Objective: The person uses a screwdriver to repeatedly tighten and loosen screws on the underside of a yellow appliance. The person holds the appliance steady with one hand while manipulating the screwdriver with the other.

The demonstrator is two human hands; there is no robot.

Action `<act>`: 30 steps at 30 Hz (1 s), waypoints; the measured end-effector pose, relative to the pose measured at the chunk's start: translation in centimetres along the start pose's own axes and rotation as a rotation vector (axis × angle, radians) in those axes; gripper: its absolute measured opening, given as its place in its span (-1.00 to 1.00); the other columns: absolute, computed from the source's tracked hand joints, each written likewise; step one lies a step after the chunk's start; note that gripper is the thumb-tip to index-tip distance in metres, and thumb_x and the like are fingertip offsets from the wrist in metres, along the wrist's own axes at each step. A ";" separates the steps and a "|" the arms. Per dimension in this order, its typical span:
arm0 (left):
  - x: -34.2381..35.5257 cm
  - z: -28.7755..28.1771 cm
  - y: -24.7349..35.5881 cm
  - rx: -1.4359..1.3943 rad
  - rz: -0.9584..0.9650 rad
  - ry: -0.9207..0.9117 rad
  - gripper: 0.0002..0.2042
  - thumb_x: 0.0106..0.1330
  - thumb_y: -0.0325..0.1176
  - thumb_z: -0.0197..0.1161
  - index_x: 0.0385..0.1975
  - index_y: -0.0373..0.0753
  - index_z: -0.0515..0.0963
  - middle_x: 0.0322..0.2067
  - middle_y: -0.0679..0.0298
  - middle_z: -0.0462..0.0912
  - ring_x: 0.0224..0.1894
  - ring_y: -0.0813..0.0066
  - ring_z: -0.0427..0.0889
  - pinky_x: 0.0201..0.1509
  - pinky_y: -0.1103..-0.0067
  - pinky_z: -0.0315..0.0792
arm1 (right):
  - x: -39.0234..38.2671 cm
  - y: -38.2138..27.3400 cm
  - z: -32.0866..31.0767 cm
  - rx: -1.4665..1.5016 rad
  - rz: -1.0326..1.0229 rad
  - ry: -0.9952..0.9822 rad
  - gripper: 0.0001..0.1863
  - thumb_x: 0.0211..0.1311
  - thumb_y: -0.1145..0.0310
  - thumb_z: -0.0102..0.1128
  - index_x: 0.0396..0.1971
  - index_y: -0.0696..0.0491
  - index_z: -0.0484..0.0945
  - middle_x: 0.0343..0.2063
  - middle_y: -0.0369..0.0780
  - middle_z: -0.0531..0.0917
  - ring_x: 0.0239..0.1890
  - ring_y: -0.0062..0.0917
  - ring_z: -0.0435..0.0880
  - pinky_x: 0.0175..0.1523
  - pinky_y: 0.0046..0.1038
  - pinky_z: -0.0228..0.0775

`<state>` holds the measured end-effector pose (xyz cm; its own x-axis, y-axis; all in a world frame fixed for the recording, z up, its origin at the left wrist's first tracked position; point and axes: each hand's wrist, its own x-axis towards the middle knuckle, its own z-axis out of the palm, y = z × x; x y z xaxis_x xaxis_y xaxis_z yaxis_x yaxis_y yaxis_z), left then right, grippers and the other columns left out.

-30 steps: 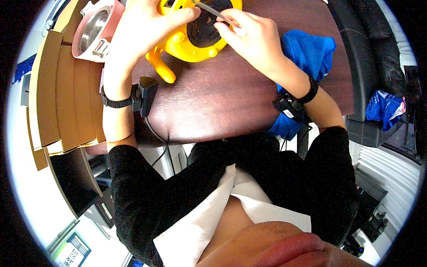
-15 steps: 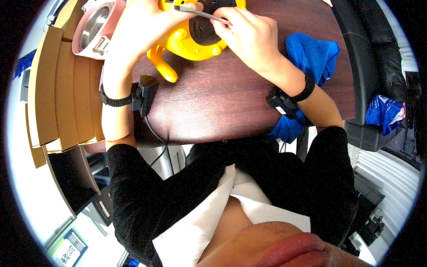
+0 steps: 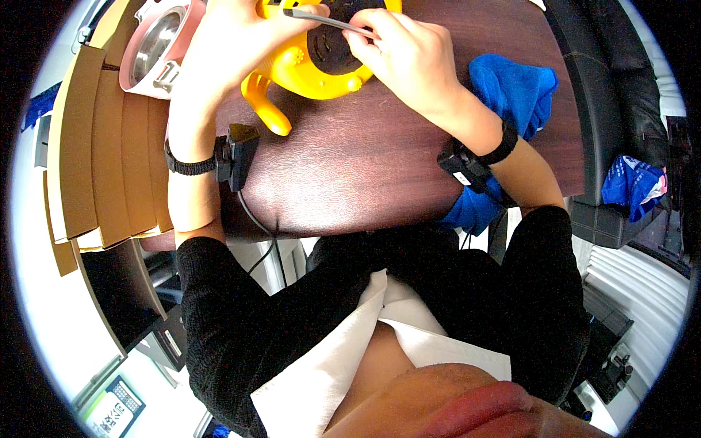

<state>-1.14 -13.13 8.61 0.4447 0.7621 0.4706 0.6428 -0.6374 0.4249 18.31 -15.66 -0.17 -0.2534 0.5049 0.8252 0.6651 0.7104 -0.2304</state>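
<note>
At the far middle of the table lies a yellow plastic appliance part [image 3: 314, 78] with a curved outer shell and a leg or handle sticking out toward me. Its round black slotted area [image 3: 326, 45] faces up. My left hand [image 3: 252, 44] is closed around the left side of the yellow part, with its thumb reaching across the top. Between the thumb and fingers of my right hand [image 3: 412, 58] is a thin flat metal tool [image 3: 325, 20], its dark tip pointing left beside my left thumb. The top of the yellow part is cut off by the picture's edge.
A pink pot with a steel inside [image 3: 157, 51] stands at the far left, beside cardboard boxes [image 3: 109, 146]. Blue cloth [image 3: 515, 91] lies right of my right forearm. A black sofa [image 3: 610, 87] with a blue packet [image 3: 631, 186] borders the table. A cable [image 3: 252, 215] hangs near my left wrist.
The metal tool's tip has shifted slightly left, and my right hand has moved a little with it. The yellow part has barely stirred under my left hand.
</note>
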 end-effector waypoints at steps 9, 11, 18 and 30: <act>0.2 -0.8 1.9 0.072 -0.106 -0.072 -0.23 -0.08 -0.04 0.35 0.12 -0.42 0.35 0.06 -0.04 0.42 0.18 0.16 0.34 0.26 0.34 0.23 | -0.1 0.3 0.3 -0.008 -0.029 0.008 -0.87 -0.01 0.34 0.27 -0.47 -0.02 0.50 -0.64 -0.28 0.58 -0.62 -0.40 0.61 -0.52 -0.39 0.47; 0.1 -0.3 0.5 0.024 -0.017 -0.025 -0.24 -0.08 -0.04 0.35 0.11 -0.42 0.36 0.05 -0.03 0.42 0.16 0.17 0.36 0.24 0.35 0.26 | 0.0 0.2 0.3 -0.001 -0.030 0.012 -0.86 -0.01 0.34 0.27 -0.46 -0.02 0.50 -0.64 -0.28 0.58 -0.62 -0.39 0.61 -0.52 -0.39 0.47; 0.4 0.0 0.1 -0.079 0.028 -0.025 -0.33 -0.06 -0.16 0.34 0.08 -0.41 0.39 -0.01 0.01 0.48 0.05 0.22 0.48 0.15 0.41 0.37 | -0.4 0.0 0.7 -0.018 0.032 0.032 -0.84 -0.03 0.31 0.28 -0.45 -0.03 0.50 -0.65 -0.28 0.59 -0.62 -0.39 0.62 -0.52 -0.38 0.48; 0.5 0.3 0.3 -0.177 -0.004 -0.030 -0.33 -0.08 -0.21 0.34 0.09 -0.39 0.38 0.01 0.02 0.46 0.07 0.22 0.47 0.18 0.41 0.35 | -0.4 0.1 0.6 0.048 0.067 0.033 -0.84 -0.01 0.30 0.29 -0.44 -0.03 0.50 -0.64 -0.31 0.60 -0.62 -0.41 0.62 -0.51 -0.40 0.49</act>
<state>-0.55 -12.87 8.77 0.4623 0.7664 0.4460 0.5264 -0.6420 0.5574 18.07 -15.49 -0.87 -0.1859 0.5358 0.8236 0.6448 0.6990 -0.3092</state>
